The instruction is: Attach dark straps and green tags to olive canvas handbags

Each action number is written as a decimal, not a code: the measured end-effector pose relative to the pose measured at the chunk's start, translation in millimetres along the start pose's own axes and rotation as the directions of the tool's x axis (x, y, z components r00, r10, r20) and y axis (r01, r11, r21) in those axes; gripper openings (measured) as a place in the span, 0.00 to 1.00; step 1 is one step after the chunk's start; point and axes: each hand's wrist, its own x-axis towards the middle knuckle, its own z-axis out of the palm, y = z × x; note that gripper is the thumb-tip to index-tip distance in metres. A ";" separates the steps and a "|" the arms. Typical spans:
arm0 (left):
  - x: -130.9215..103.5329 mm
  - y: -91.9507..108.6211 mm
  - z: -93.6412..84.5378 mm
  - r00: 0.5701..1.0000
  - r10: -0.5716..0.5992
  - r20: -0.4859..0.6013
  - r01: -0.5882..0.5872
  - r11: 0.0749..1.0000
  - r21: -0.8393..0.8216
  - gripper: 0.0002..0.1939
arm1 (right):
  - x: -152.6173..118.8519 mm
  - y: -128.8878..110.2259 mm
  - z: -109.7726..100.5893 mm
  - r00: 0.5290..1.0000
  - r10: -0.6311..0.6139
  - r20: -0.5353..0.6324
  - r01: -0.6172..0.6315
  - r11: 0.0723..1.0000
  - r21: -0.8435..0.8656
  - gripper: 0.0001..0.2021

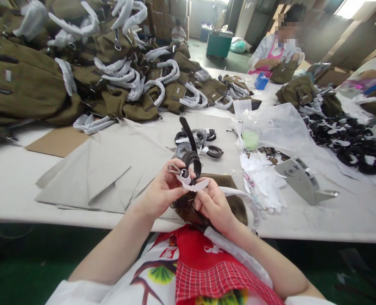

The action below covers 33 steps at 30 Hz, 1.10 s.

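Note:
My left hand (164, 188) grips a dark leather strap (192, 163), coiled in a loop, with a metal snap hook (173, 168) at its near end. The strap's free tip sticks up and away from me. A white paper strip (192, 185) runs across the strap, its right end pinched in the fingers of my right hand (214, 204). Below both hands, an olive canvas bag (235, 201) lies at the table's front edge. Its zipper shows, and its handle (243, 195) is wrapped in white.
Olive bags (111, 93) with wrapped handles are heaped at the far left. Coiled straps (214, 151) lie ahead. Grey sheets (89, 173) are on the left. White tags (267, 186), a tape dispenser (305, 180) and black coils (349, 144) sit right. A co-worker (277, 53) holds a bag across the table.

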 end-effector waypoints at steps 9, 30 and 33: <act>-15.6 2.4 -4.2 0.966 -0.007 0.257 -0.029 0.990 0.138 0.13 | 1.7 -1.6 -2.8 0.997 -0.082 0.016 0.083 0.942 -0.326 0.06; -7.4 4.2 -8.5 0.995 -0.009 -0.095 0.013 0.999 0.050 0.23 | -7.9 -8.8 -6.3 0.948 -0.311 -0.068 0.236 0.832 -0.503 0.07; -2.0 4.8 -10.2 0.964 -0.076 -0.254 0.093 0.994 0.057 0.21 | -8.8 -8.4 -6.6 0.990 -0.138 -0.038 0.126 0.963 -0.238 0.09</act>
